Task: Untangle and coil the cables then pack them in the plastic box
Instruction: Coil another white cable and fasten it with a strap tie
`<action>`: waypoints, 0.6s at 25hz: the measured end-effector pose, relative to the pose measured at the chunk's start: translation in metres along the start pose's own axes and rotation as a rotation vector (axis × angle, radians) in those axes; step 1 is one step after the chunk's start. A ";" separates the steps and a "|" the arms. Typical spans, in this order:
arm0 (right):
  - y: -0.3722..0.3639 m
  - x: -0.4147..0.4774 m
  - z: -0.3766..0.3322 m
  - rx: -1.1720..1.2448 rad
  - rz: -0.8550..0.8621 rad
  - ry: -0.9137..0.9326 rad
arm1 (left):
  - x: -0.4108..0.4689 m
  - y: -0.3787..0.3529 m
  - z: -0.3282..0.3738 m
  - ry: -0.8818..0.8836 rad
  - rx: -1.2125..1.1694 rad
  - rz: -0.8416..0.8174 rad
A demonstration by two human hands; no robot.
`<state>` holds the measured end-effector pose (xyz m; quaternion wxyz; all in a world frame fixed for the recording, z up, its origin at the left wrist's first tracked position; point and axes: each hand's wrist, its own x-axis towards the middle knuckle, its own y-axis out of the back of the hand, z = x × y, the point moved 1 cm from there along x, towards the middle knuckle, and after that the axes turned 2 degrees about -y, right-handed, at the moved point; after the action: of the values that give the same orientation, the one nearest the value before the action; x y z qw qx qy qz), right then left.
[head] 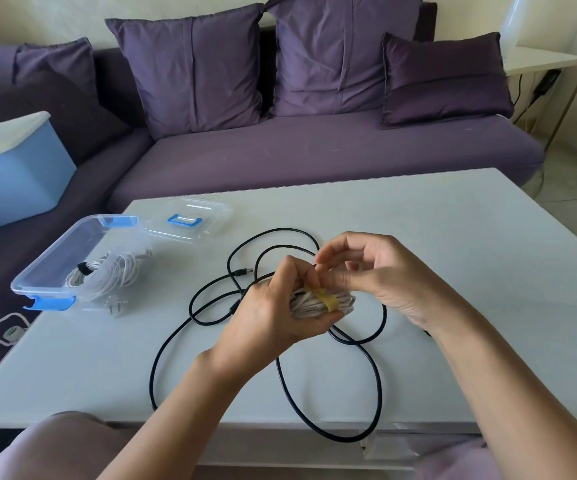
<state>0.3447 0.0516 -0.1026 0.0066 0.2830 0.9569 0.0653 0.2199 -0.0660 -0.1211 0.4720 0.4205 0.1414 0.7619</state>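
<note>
We hold the white cable bundle [318, 301] above the middle of the table [453, 237], its turns gathered into a tight hank. Our left hand [273, 313] grips the bundle from the left end, fingers curled over the top and thumb pressed up from below. A yellow strap [325, 296] runs around the middle of the bundle. Our right hand [377, 271] comes in from the right with its fingers bent, and the fingertips pinch the upper end of the yellow strap just beside the left hand's knuckles.

Beneath both hands the black cable [278, 231] lies loose on the table in several wide, overlapping loops, reaching from behind our hands to the near edge; one of its plugs shows just left of the left hand.

At the left of the table stands the plastic box [69, 244], clear with blue latches and open. Inside it lies a coiled white cable [107, 275] bound by a black strap [84, 269]. The lid [190, 216] rests flat on the table just beyond the box, to its right.

Past the far edge of the table we see a purple sofa [314, 150] with cushions, and a blue bin [17, 174] sits on its left part.
</note>
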 end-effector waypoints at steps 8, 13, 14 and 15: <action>0.005 -0.007 -0.007 -0.030 -0.068 -0.025 | 0.001 -0.001 0.000 0.074 -0.035 0.013; 0.010 -0.009 -0.009 -0.031 -0.158 -0.005 | 0.002 0.003 0.003 0.036 -0.017 0.031; 0.010 -0.009 -0.010 -0.033 -0.155 0.004 | 0.003 0.004 0.003 0.021 -0.014 0.026; 0.010 -0.009 -0.010 -0.034 -0.141 0.019 | 0.003 0.005 0.004 0.000 -0.008 0.019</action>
<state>0.3568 0.0537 -0.0914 0.0071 0.2141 0.9732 0.0836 0.2199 -0.0667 -0.1142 0.4662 0.4200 0.1344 0.7669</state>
